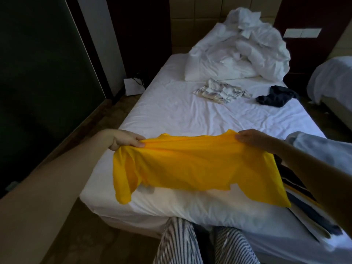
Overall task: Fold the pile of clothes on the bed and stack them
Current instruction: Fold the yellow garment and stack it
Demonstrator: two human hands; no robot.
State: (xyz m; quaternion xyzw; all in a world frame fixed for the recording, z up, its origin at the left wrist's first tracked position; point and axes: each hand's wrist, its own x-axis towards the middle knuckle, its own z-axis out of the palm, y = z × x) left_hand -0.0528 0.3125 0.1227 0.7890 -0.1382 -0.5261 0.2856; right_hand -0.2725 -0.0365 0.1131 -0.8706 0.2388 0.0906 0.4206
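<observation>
Holding yellow shirt [200,164] over near end of the bed [171,115] — my left hand [125,140] and right hand [253,139] pinch its top edge, well apart. Unfolded; patterned garment [221,91], dark garment [276,96] lie loose — early, I reckon.

Holding a bright yellow thin-fabric T-shirt [200,168] stretched wide over the near edge of the white-sheeted bed [171,111], left hand [125,140] pinching one end, right hand [253,139] the other. Toward the far edge, a crumpled white-grey patterned garment [221,91]; by the right edge, a crumpled dark navy garment [276,96]. At the near right corner, a navy-yellow-white striped garment [304,202].
</observation>
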